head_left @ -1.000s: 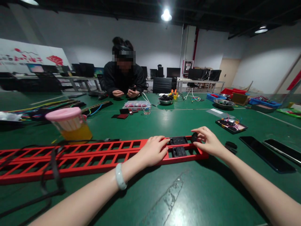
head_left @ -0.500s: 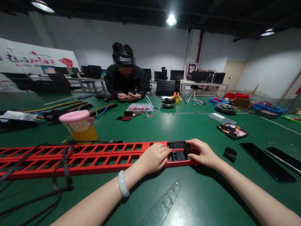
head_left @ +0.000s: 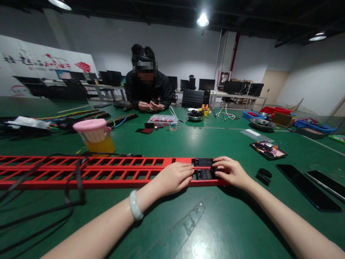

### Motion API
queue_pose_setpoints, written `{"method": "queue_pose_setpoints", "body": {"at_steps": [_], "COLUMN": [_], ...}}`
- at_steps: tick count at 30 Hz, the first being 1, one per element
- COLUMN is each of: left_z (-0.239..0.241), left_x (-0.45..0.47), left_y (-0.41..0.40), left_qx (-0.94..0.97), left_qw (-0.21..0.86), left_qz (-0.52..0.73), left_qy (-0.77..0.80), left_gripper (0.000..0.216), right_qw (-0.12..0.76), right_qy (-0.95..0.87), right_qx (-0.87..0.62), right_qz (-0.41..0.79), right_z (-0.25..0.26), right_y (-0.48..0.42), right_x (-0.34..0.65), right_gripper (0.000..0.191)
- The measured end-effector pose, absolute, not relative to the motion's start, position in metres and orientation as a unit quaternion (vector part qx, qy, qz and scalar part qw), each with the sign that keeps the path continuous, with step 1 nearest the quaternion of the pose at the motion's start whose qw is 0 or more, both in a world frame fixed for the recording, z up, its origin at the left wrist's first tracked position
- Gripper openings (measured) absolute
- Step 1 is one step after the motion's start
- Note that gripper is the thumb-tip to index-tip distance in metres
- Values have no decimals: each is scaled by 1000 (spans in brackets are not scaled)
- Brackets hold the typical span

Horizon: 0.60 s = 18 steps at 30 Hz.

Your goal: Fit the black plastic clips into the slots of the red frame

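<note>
A long red slotted frame (head_left: 145,176) lies flat across the table in front of me. Black plastic modules (head_left: 204,174) sit in the openings near its right end, in two rows. My left hand (head_left: 175,176) rests on the frame just left of these modules, fingers stretched out and pointing right, with a pale green bangle on the wrist. At the frame's right end, the fingers and thumb of my right hand (head_left: 233,173) close on a black plastic module, which they partly hide. A separate black piece (head_left: 263,176) lies on the table right of that hand.
Black cables (head_left: 79,183) cross the frame's left part. Behind it stands a pink-lidded cup (head_left: 94,136). Two phones (head_left: 307,187) and an open box with wires (head_left: 268,150) lie to the right. Across the green table (head_left: 161,223), another person (head_left: 149,88) leans over something small.
The view has shifted slightly. The black module at my right hand stood upright between the fingers and now sits lower, more hidden by the fingertips. My left hand stays on the frame.
</note>
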<state>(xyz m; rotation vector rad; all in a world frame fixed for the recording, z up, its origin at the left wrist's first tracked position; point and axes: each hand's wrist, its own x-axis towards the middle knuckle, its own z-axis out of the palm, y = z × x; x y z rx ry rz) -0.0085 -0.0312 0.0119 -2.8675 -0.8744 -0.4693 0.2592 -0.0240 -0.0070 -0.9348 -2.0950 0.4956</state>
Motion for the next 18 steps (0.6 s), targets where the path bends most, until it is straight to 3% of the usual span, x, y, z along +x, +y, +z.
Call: {"method": "queue_pose_setpoints", "body": {"at_steps": [5,18], "left_z": [11,11], "left_x": [-13,-17], "left_y": [-39,-41], "left_qx": [-949,-951], "left_qw": [64,49], "left_qz": [-119,-110], "left_qy": [-284,-286], "left_gripper": [46,46], "right_qw": [390,349], "right_qy": [-825,-858], "right_qx": [-366,-340], "right_qz": [180,166], "right_z": [-8,-5], "right_y": [-24,-28], "right_x": [259,258], "right_gripper": [24,36]}}
